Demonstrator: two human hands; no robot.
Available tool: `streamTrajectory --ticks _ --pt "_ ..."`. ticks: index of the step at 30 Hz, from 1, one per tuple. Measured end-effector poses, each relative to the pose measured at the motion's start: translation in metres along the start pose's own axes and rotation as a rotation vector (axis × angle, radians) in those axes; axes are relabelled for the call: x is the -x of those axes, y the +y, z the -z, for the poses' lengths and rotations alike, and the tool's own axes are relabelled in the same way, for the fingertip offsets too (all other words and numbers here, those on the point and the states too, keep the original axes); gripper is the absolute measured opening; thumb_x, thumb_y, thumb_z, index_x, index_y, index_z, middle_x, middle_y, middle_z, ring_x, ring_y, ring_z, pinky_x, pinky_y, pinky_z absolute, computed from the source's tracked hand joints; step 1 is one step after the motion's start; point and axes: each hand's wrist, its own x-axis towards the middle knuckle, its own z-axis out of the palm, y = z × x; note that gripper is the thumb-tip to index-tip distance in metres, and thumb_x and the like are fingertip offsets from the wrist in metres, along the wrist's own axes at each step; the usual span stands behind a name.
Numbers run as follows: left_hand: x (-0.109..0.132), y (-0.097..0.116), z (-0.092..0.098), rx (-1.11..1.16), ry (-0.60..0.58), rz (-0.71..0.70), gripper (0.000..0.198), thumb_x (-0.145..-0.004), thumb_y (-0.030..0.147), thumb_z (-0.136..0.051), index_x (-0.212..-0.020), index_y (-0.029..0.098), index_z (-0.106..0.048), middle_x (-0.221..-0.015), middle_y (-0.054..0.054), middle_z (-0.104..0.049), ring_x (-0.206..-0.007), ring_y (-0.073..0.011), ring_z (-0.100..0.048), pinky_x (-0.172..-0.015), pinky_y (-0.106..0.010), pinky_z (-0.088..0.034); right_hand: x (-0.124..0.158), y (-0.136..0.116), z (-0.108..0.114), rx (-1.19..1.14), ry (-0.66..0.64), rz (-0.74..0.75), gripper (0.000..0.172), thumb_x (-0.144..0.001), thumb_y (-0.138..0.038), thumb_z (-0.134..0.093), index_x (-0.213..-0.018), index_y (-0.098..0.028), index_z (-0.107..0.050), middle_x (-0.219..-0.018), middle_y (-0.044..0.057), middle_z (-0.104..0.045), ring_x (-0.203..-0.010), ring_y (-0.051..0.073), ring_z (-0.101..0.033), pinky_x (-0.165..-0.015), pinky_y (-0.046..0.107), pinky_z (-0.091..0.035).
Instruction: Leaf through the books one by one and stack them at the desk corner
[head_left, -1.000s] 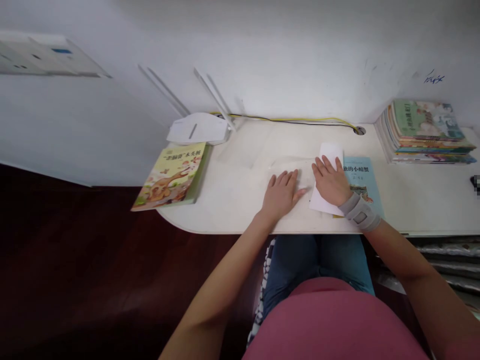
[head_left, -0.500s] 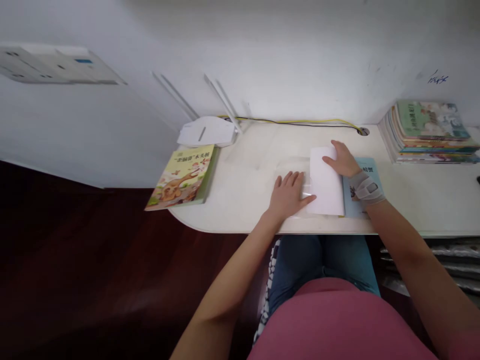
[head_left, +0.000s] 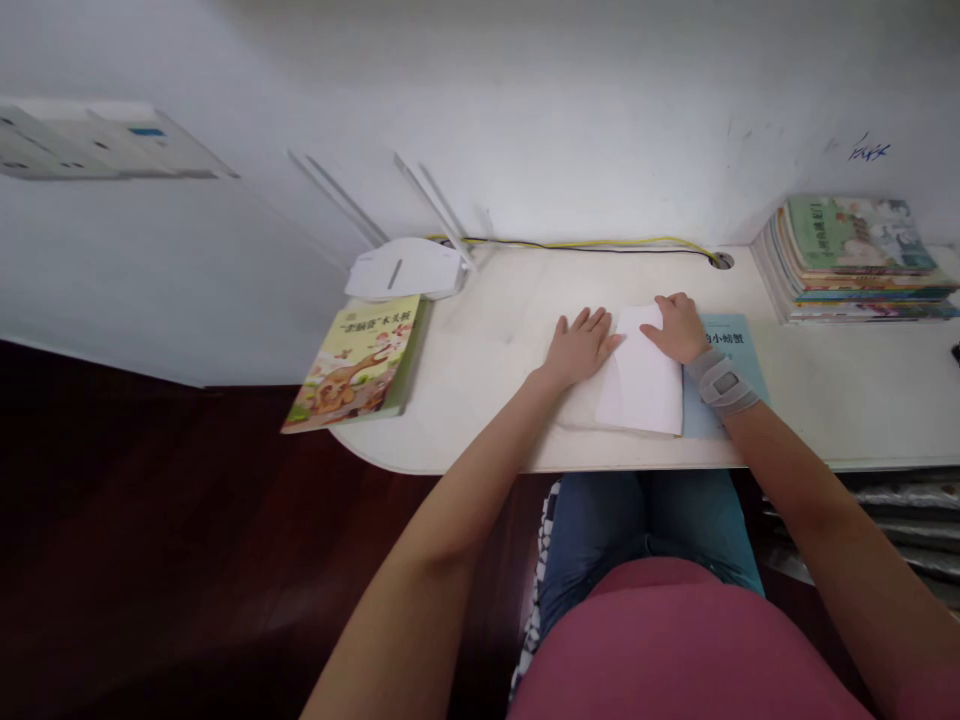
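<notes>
A pale blue book (head_left: 731, 365) lies on the white desk (head_left: 491, 385) in front of me, its white inner side (head_left: 641, 385) folded out to the left. My right hand (head_left: 679, 330), with a grey band around the wrist, rests on the upper right of that white sheet, thumb spread from the bent fingers. Left of it, my left hand (head_left: 579, 348) lies flat with fingers spread, its thumb at the sheet's left edge. Clear plastic film (head_left: 577, 410) seems to lie under the left hand and the sheet; its outline is faint.
At the left a yellow picture book (head_left: 356, 365) overhangs the desk edge, before a white router (head_left: 405, 268) with upright antennas. Cables (head_left: 570, 245) run along the wall to a round desk hole (head_left: 721, 261). Several stacked books (head_left: 862, 250) stand at the right.
My left hand has slid slightly up the desk. The white sheet now reaches farther left and curves at its left side. My right hand has moved a little down, still on the sheet.
</notes>
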Motion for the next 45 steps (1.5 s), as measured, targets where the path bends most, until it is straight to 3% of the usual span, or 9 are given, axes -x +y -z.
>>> streamTrajectory --ticks 6,12,24,28,35,41,45 --pt "-0.001 -0.004 -0.009 0.002 0.062 0.021 0.066 -0.097 0.052 -0.011 -0.147 0.015 -0.032 -0.156 -0.006 -0.028 -0.144 -0.0256 -0.022 -0.116 -0.052 -0.017 0.007 -0.01 0.016 0.086 -0.022 -0.009 0.037 -0.081 -0.031 -0.059 -0.111 -0.008 -0.06 -0.119 0.02 -0.051 -0.112 0.033 -0.045 -0.092 0.043 -0.039" --pt "0.0 0.0 -0.009 -0.019 0.075 0.023 0.07 -0.096 0.055 -0.008 -0.147 0.014 -0.032 -0.155 -0.007 -0.029 -0.144 -0.0259 -0.022 -0.116 -0.052 -0.018 0.011 -0.014 0.023 0.138 -0.081 0.027 0.036 -0.08 -0.029 -0.059 -0.109 -0.008 -0.061 -0.118 0.02 -0.052 -0.11 0.033 -0.046 -0.089 0.041 -0.041" --pt "-0.001 -0.001 -0.009 0.049 0.079 0.033 0.067 -0.096 0.053 -0.01 -0.146 0.016 -0.034 -0.155 -0.006 -0.03 -0.145 -0.0249 -0.022 -0.116 -0.05 -0.017 0.006 -0.006 0.018 0.175 -0.139 0.122 0.04 -0.078 -0.032 -0.06 -0.107 -0.004 -0.061 -0.114 0.022 -0.053 -0.112 0.034 -0.045 -0.098 0.046 -0.037" --pt "0.0 -0.004 -0.01 0.102 0.115 0.044 0.063 -0.097 0.05 -0.008 -0.142 0.02 -0.041 -0.152 -0.005 -0.037 -0.142 -0.0229 -0.028 -0.116 -0.047 -0.019 0.006 -0.003 0.012 0.142 -0.116 0.111 0.039 -0.078 -0.034 -0.06 -0.105 -0.006 -0.062 -0.112 0.022 -0.054 -0.109 0.036 -0.047 -0.097 0.05 -0.036" --pt "0.003 -0.006 -0.011 0.067 0.193 -0.02 0.063 -0.092 0.063 -0.027 -0.132 0.021 -0.052 -0.146 -0.006 -0.046 -0.138 -0.0265 -0.035 -0.113 -0.047 -0.025 0.008 -0.008 0.013 0.143 -0.113 0.073 0.037 -0.078 -0.031 -0.061 -0.104 -0.005 -0.062 -0.114 0.023 -0.054 -0.111 0.037 -0.045 -0.097 0.05 -0.034" --pt "-0.001 -0.01 -0.016 0.057 0.228 -0.01 0.045 -0.095 0.049 -0.035 -0.121 0.024 -0.061 -0.138 -0.003 -0.055 -0.133 -0.0232 -0.043 -0.11 -0.041 -0.032 0.008 -0.008 0.016 0.159 -0.149 0.093 0.036 -0.078 -0.031 -0.06 -0.103 -0.005 -0.062 -0.113 0.023 -0.054 -0.112 0.036 -0.046 -0.097 0.05 -0.035" --pt "-0.001 -0.009 -0.015 0.069 0.238 -0.01 0.043 -0.097 0.043 -0.032 -0.119 0.023 -0.063 -0.137 -0.005 -0.056 -0.131 -0.0216 -0.045 -0.109 -0.041 -0.033 0.007 -0.004 0.014 0.138 -0.138 0.104 0.037 -0.077 -0.033 -0.061 -0.103 -0.006 -0.063 -0.113 0.022 -0.054 -0.11 0.036 -0.047 -0.096 0.05 -0.037"
